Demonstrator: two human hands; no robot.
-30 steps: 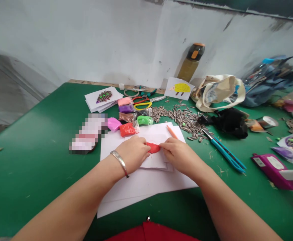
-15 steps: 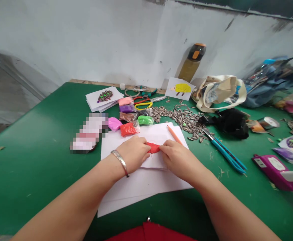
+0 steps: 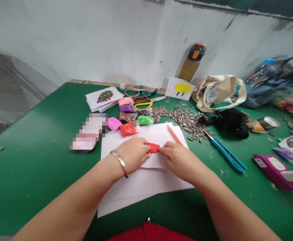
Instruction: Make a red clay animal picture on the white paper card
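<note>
A flattened piece of red clay (image 3: 153,148) lies on the small top sheet of white paper (image 3: 156,163), between my two hands. My left hand (image 3: 133,152), with a silver bangle at the wrist, has its fingers closed at the clay's left edge. At the right edge, my right hand (image 3: 175,155) pinches the clay with thumb and forefinger. An orange pencil (image 3: 174,134) rests on the paper just beyond my right hand. Bags of coloured clay, among them a red one (image 3: 129,129) and a green one (image 3: 145,120), lie past my left hand.
Sunflower seeds (image 3: 186,118) are spread behind the paper. A blue cutter (image 3: 228,155) and a magenta glue gun (image 3: 277,170) lie to the right. Scissors (image 3: 143,105), a bottle (image 3: 190,63), a cream bag (image 3: 219,93) and a hedgehog picture (image 3: 180,88) stand or lie farther back.
Both hands have shifted only slightly at the clay's edges. The red clay's outline looks a little different; everything else is where it was.
</note>
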